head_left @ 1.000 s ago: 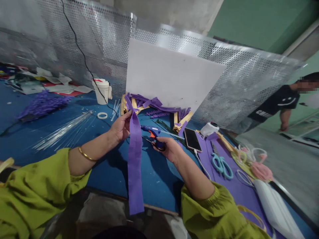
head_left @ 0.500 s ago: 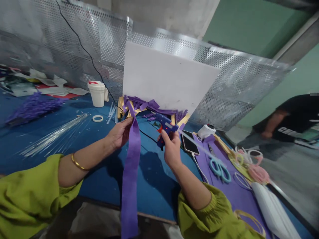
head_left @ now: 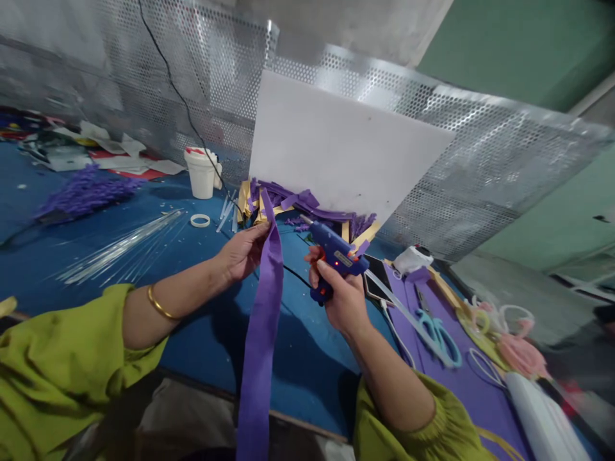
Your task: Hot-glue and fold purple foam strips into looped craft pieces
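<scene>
My left hand (head_left: 246, 251) pinches a long purple strip (head_left: 262, 333) near its top end. The strip hangs down past the front edge of the table. In my right hand (head_left: 343, 291) is a blue hot glue gun (head_left: 336, 246), its nozzle pointing up and left toward the strip but apart from it. A long clear glue stick (head_left: 408, 314) sticks out of the gun's back, and a small red light glows on its body. Behind both hands lies a heap of purple and yellow strips (head_left: 307, 202). What the left fingertips cover is hidden.
On the blue table (head_left: 298, 358) are a white cup (head_left: 200, 174), a tape roll (head_left: 200, 220), clear thin rods (head_left: 129, 250) and purple flowers (head_left: 91, 195). Light-blue scissors (head_left: 438, 333), a phone (head_left: 377, 282) and purple sheets (head_left: 471, 390) lie right. A white board (head_left: 336, 147) leans behind.
My right hand has drawn the glue gun away from the strip, to the right and nearer. My left hand still holds the strip. The view has shifted, and the person at right has left it.
</scene>
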Motion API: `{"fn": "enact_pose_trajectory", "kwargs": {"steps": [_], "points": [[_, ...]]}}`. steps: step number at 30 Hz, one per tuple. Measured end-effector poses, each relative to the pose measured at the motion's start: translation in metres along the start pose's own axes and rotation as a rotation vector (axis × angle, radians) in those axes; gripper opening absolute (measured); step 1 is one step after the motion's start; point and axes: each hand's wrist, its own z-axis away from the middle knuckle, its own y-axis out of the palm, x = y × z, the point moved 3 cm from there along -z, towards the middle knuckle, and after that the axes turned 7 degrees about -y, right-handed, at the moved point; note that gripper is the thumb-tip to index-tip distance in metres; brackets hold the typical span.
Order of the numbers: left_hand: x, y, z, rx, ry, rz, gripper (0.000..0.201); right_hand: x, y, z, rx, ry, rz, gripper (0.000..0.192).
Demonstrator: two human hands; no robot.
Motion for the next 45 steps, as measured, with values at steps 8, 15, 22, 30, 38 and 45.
{"fn": "enact_pose_trajectory", "kwargs": {"steps": [8,15,22,30,38,45], "points": [[0.001,-0.003,-0.003,0.001,0.035,-0.035,0.018,-0.011,0.001,0.011,0.186,-0.059,0.349,0.027],[0.001,0.001,0.002,-0.013,0.044,-0.065,0.022,-0.008,0.002,0.012,0.209,-0.072,0.486,0.022],[0.003,0.001,0.003,0.001,0.021,-0.09,0.02,-0.006,0.004,0.012,0.194,-0.068,0.557,0.021],[0.004,0.0,0.003,0.0,0.019,-0.095,0.018,-0.004,0.005,0.011,0.202,-0.094,0.625,0.019],[0.003,-0.001,0.002,0.034,-0.01,-0.082,0.013,-0.001,0.006,0.011,0.206,-0.112,0.689,0.022],[0.002,0.0,0.003,0.037,-0.008,-0.084,0.018,-0.005,0.004,0.012,0.179,-0.119,0.714,0.028]]}}
